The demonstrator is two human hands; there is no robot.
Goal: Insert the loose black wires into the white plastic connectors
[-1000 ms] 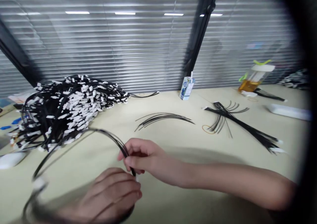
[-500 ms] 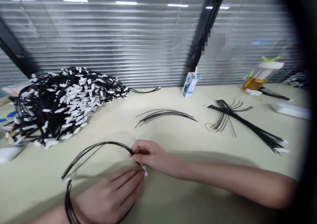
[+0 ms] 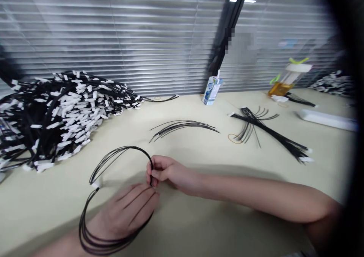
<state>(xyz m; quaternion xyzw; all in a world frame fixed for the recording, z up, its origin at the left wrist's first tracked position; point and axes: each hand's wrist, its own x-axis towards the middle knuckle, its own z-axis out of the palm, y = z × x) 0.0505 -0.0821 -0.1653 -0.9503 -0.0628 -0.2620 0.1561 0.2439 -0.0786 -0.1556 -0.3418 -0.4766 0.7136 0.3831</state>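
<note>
My right hand (image 3: pixel 163 172) is pinched shut on a small bundle of thin black cable ties (image 3: pixel 122 152) that bends up and round in an arch to white tags at its left end. My left hand (image 3: pixel 127 211) lies below it with fingers stretched out flat and together, and the same black strands curl in a loop (image 3: pixel 93 242) round its wrist and under its palm. Both hands rest low over the beige table (image 3: pixel 199 226).
A big heap of black ties with white tags (image 3: pixel 57 113) fills the left. A loose fan of ties (image 3: pixel 182 127) lies mid-table, another bundle (image 3: pixel 270 135) with a rubber band (image 3: pixel 234 138) to the right. A small carton (image 3: pixel 212 91), a jar (image 3: pixel 287 82) and a white tray (image 3: pixel 327 119) stand farther back.
The arch of ties has tightened and drawn in toward my hands. The strands now loop round my left wrist. My right hand shifted slightly left, still pinching the bundle.
</note>
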